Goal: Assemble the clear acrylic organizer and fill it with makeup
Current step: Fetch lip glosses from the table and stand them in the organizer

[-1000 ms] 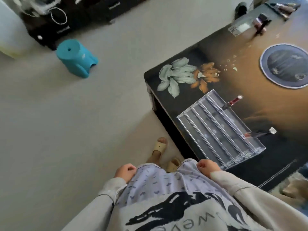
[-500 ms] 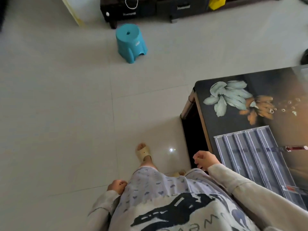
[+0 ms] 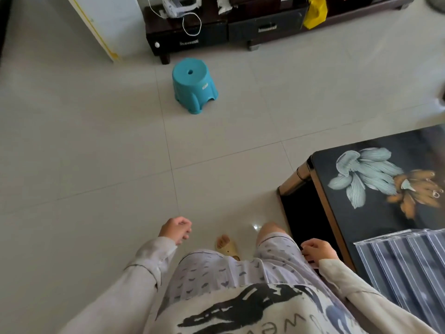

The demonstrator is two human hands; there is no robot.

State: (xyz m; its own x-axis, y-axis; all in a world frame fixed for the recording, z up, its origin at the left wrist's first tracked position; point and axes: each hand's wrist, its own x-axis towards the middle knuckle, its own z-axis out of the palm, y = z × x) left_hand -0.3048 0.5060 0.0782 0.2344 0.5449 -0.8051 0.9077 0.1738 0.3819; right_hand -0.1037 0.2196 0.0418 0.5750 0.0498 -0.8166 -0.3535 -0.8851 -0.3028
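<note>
The clear acrylic organizer (image 3: 407, 266), a flat tray with several long ribbed channels, lies on the dark glass table (image 3: 375, 213) at the lower right and is cut off by the frame edge. No makeup shows in this view. My left hand (image 3: 177, 229) hangs over the floor tiles with its fingers curled and holds nothing. My right hand (image 3: 316, 250) is curled too, empty, beside my shorts and just left of the table's edge, apart from the organizer.
A teal plastic stool (image 3: 193, 85) stands on the tiled floor ahead. A dark low cabinet (image 3: 224, 32) with a white cable and a yellow bag runs along the back. A white appliance (image 3: 106, 22) stands at the back left. My sandalled foot (image 3: 227, 247) is below.
The view has swung left, away from the table, so most of the organizer and the lip products have left the frame. My left hand has swung forward; both hands stay empty.
</note>
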